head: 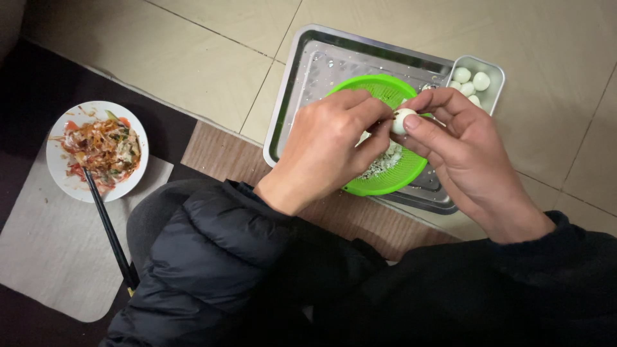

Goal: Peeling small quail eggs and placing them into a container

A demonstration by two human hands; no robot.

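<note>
A small pale egg (402, 119) is pinched between the fingertips of both hands. My left hand (328, 144) grips it from the left and my right hand (456, 151) from the right. The hands hover over a green plastic strainer (376, 87) that holds bits of speckled shell (382, 166). The strainer sits inside a steel tray (308, 71) on the tiled floor. Both arms wear dark padded sleeves.
A small steel tin (493, 71) with several peeled white eggs stands in the tray's far right corner. At the left, a white bowl of mixed salad (98, 151) rests on grey mats with black chopsticks (110, 234) leaning from it. A wood-pattern board (222, 157) lies under the tray's near edge.
</note>
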